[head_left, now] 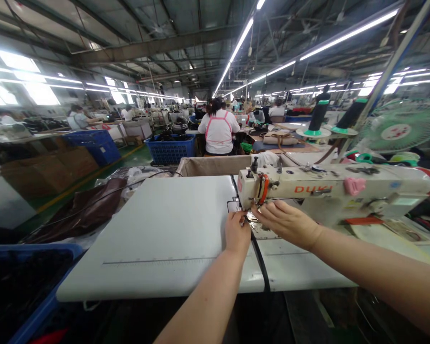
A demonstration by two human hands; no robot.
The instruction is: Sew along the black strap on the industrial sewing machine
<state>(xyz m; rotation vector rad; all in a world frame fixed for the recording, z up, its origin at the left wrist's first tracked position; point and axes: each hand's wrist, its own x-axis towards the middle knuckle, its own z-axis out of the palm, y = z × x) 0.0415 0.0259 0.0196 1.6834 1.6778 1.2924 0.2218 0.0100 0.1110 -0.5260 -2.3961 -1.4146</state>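
Note:
A white sewing machine (329, 188) with orange lettering stands on the white table (165, 220). Just left of its needle area is my left hand (237, 231), its fingers bent and closed near a dark strap (261, 263) that runs over the table's front edge. What those fingers hold is too small to make out. My right hand (284, 220) reaches in from the right, fingers together at the needle area under the machine head. Whatever lies between its fingertips is hidden.
Blue crates stand at the lower left (62, 251) and beyond the table (172, 149). Brown material (89, 205) lies left of the table. Thread cones (318, 117) and a green fan (397, 130) rise behind the machine. A person (218, 131) sits ahead, back turned.

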